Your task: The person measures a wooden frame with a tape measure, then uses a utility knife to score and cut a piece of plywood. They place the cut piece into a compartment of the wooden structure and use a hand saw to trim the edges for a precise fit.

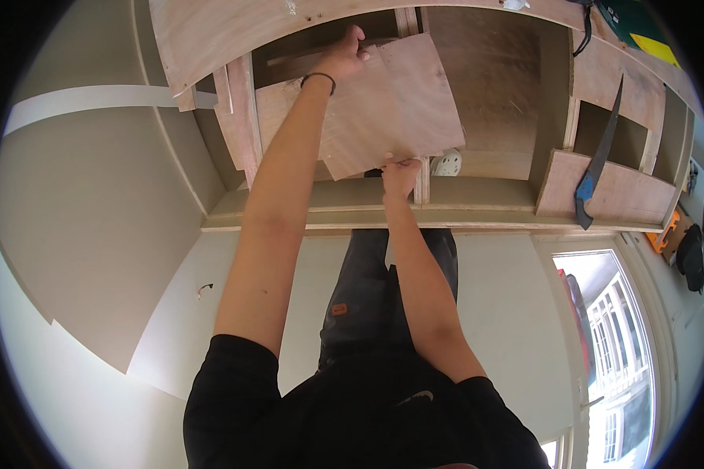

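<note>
**Both hands on plywood panel at cabinet frame**

Left hand [350, 55] grips the far top edge of the plywood panel [391, 102], fingers curled over the edge w/ thumb on the face. Right hand [400, 177] holds the near bottom edge, fingers closed in a pinch on the panel's lower rim; exact finger spread is hard to read from this angle, prob. thumb one side, rest behind.

Panel sits tilted, corners off-square to the wooden cabinet frame [477, 207], spanning one open compartment and overlapping the upright divider [422, 184] at its lower right corner. Compartment to the right is open and roomy; left side tight against the frame's side board. Small white perforated disc [447, 162] lies just beside the right hand.

Blue-handled handsaw [594, 176] rests on another plywood piece [610, 191], well apart to the right.
</note>
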Demonstrator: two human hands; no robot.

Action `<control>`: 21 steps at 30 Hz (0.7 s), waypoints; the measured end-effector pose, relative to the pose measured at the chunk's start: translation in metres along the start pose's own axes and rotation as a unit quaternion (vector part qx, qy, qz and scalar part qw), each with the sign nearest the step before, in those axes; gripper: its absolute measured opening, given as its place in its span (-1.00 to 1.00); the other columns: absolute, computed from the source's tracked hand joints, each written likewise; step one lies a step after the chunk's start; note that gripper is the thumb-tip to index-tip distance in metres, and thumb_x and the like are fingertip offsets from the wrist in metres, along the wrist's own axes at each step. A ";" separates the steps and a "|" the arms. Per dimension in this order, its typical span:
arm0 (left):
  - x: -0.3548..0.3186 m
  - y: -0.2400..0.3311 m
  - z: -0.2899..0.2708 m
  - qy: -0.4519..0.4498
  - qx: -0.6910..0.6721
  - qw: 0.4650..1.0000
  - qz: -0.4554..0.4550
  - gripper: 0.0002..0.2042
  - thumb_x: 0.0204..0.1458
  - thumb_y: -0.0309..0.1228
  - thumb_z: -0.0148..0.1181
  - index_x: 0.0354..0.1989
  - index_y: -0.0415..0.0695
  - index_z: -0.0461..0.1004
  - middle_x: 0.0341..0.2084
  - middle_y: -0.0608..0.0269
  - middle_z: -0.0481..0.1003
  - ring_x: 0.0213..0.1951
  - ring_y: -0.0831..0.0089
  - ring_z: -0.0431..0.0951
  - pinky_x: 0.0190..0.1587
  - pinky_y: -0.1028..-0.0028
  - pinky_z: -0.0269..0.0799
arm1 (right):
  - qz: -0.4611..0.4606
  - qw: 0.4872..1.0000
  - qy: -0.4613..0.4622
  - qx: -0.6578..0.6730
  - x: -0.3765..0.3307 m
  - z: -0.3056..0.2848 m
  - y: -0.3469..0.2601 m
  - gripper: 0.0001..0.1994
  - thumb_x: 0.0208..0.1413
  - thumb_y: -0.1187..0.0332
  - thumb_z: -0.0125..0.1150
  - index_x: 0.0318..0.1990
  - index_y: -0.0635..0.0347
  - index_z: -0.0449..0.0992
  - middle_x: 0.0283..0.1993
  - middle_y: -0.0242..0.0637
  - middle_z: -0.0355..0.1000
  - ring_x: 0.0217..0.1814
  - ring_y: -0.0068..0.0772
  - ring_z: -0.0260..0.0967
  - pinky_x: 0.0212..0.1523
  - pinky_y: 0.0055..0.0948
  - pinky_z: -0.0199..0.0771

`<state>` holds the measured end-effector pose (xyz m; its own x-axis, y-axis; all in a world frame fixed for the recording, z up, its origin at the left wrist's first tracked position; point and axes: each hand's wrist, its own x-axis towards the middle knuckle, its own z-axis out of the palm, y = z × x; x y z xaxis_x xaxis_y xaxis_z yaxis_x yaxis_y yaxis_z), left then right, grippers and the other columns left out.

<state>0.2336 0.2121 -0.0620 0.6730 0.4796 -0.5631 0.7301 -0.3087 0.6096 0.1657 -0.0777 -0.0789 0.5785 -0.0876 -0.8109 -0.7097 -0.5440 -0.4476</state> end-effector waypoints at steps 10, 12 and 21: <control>-0.039 0.010 0.070 0.282 0.176 0.943 0.034 -0.68 0.16 -0.30 0.08 0.08 -0.04 0.33 0.02 -0.04 0.40 0.16 0.01 0.33 0.33 -0.17 -0.03 | -0.008 1.000 -0.008 -0.012 0.002 -0.003 -0.006 -0.68 -0.02 0.42 0.32 -0.25 0.28 0.26 -0.34 -0.08 0.40 -0.24 -0.02 0.42 -0.12 -0.15 0.42; -0.042 0.012 0.087 0.360 0.197 0.911 0.039 -0.62 0.18 -0.26 0.06 0.15 -0.06 0.30 0.12 -0.14 0.29 0.25 -0.09 0.20 0.37 -0.19 -0.12 | 0.008 1.000 -0.008 -0.026 0.002 -0.006 -0.006 -0.70 -0.03 0.43 0.30 -0.25 0.28 0.26 -0.34 -0.08 0.40 -0.25 -0.02 0.42 -0.12 -0.15 0.42; -0.051 0.021 0.105 0.395 0.178 0.901 0.039 -0.52 0.25 -0.19 -0.07 0.32 -0.04 0.19 0.31 -0.25 0.08 0.38 -0.22 -0.02 0.38 -0.23 -0.24 | -0.024 0.999 0.001 -0.029 0.002 -0.004 0.003 -0.63 0.01 0.35 0.40 -0.21 0.30 0.28 -0.33 -0.07 0.40 -0.27 -0.03 0.42 -0.15 -0.15 0.42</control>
<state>0.2268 0.0952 -0.0794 0.5329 0.8359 0.1317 0.7698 -0.5435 0.3345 0.1667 -0.0830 -0.0806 0.6125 -0.0627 -0.7880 -0.6566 -0.5954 -0.4630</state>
